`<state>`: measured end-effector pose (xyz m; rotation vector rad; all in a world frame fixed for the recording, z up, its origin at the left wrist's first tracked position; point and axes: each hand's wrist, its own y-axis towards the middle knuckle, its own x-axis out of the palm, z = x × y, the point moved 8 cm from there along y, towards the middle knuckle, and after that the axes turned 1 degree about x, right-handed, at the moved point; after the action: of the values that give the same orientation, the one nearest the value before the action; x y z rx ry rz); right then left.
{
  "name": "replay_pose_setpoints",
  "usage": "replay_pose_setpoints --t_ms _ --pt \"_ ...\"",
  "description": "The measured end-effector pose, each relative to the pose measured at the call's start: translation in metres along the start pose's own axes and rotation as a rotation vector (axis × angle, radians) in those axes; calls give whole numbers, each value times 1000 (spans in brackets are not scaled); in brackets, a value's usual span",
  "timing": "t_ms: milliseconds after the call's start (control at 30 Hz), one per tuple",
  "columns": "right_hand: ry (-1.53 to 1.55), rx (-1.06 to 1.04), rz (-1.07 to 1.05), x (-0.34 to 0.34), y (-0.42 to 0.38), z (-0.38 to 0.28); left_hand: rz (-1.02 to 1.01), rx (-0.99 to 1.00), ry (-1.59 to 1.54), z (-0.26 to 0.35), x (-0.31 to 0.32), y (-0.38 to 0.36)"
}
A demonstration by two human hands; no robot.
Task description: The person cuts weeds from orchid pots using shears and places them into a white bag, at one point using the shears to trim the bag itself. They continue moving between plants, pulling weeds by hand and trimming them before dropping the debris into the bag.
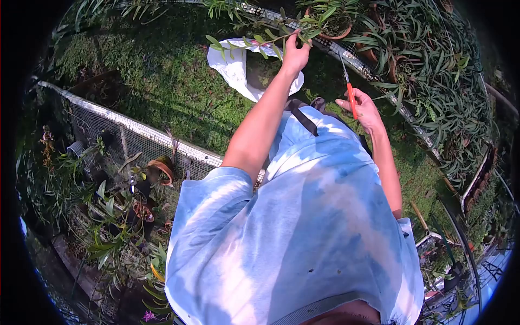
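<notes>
My left hand [296,54] reaches to the top of the view, its fingers closed on a leafy green stem [271,39] that stretches out to the left. Lower and to the right, my right hand [365,111] has its fingers closed round an orange-handled tool [351,98] with a thin metal blade pointing up. Whether that tool has one blade or two cannot be made out. Below the stem, an open white bag [233,73] lies on the mossy ground, partly hidden behind my left forearm.
A planted bench with a pale edge [355,62] runs down the right side, with dense strappy plants [428,81] and a terracotta pot [338,33]. Another mesh bench [135,125] on the left bears pots, including a tilted terracotta one [161,169]. Mossy ground [162,92] lies between them.
</notes>
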<state>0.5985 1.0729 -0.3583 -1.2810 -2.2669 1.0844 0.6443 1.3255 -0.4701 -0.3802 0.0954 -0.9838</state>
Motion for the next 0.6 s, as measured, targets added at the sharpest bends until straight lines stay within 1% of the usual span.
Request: replay_pose_setpoints --t_ms 33,100,233,267,400,467,500,533,600 --pt "-82 23 11 -2 -1 0 -16 1 -28 -8 4 9" --pt "-98 3 10 2 -6 -4 -45 7 -87 -14 11 22" --pt "-192 -17 31 7 0 -11 -39 55 1 -4 12 24" --pt "-177 -4 31 9 1 -12 -31 129 -27 -10 14 30" --pt "-185 -26 18 14 9 -22 -19 133 -284 9 13 31" --pt "-170 -47 18 18 8 -31 18 109 -239 8 13 32" --pt "-175 -17 16 21 8 -34 37 98 -216 7 13 33" --pt "-180 11 15 23 8 -38 46 159 -255 7 13 38" --pt "-196 52 1 25 13 -36 78 152 -267 5 14 41"
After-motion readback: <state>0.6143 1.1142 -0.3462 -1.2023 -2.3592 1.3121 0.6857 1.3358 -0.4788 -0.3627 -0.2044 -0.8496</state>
